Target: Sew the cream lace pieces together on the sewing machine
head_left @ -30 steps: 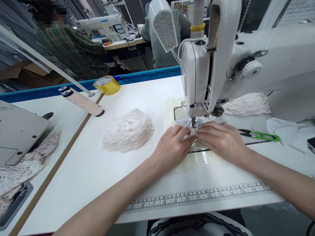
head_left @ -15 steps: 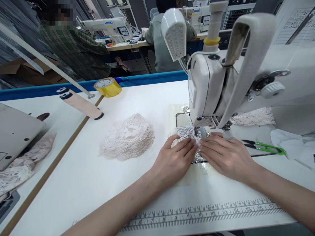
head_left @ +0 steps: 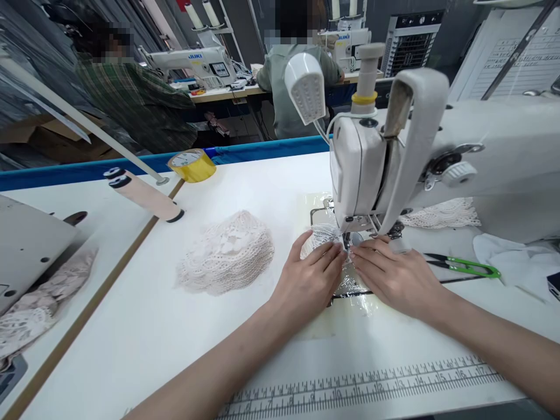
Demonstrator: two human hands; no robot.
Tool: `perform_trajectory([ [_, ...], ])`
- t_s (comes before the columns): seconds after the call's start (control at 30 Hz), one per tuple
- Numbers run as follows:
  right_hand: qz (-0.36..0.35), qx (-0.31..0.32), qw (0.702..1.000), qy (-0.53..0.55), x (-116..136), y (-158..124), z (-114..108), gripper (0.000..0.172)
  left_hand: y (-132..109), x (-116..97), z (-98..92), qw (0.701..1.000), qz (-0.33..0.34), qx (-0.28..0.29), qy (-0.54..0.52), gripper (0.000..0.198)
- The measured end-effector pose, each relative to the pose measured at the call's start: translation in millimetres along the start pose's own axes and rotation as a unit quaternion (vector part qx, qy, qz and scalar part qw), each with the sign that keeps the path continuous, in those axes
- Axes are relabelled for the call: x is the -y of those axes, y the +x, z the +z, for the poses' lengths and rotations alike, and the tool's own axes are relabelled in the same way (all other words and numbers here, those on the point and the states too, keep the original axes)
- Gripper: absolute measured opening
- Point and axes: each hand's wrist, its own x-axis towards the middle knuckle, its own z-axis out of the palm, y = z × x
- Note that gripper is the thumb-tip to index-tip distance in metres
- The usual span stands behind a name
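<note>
A small piece of white lace lies on the needle plate under the presser foot of a white sewing machine. My left hand rests flat on the lace's left side, fingers stretched out and thumb apart. My right hand lies flat on its right side, fingertips close to the needle. The fingertips of both hands nearly meet just in front of the foot. Neither hand grips anything.
A heap of lace pieces sits left of my hands. Green thread snips and white cloth lie to the right, more lace behind the machine. A yellow tape roll and thread cone lie far left. Two people sit beyond.
My head has lifted, so the machine sits lower in view. My fingers have gone from pinching the lace at the needle to lying flat on it.
</note>
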Motion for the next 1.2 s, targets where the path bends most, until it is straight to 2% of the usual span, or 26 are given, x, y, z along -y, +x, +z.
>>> perform_trajectory([
  [0.3,0.018,0.004,0.999,0.042,-1.7,-4.0,-1.5,0.016,-7.9,-9.4,-7.5,1.000,0.013,0.006,-0.007,0.026],
  [0.77,0.017,0.016,1.000,0.013,-0.9,0.6,-4.0,0.018,-5.2,-8.8,-5.6,1.000,0.005,0.008,-0.012,0.027],
  [1.2,0.046,0.064,0.997,-0.004,0.3,1.1,-1.7,0.025,-1.6,-6.1,-1.6,1.000,-0.010,0.004,-0.021,0.028],
])
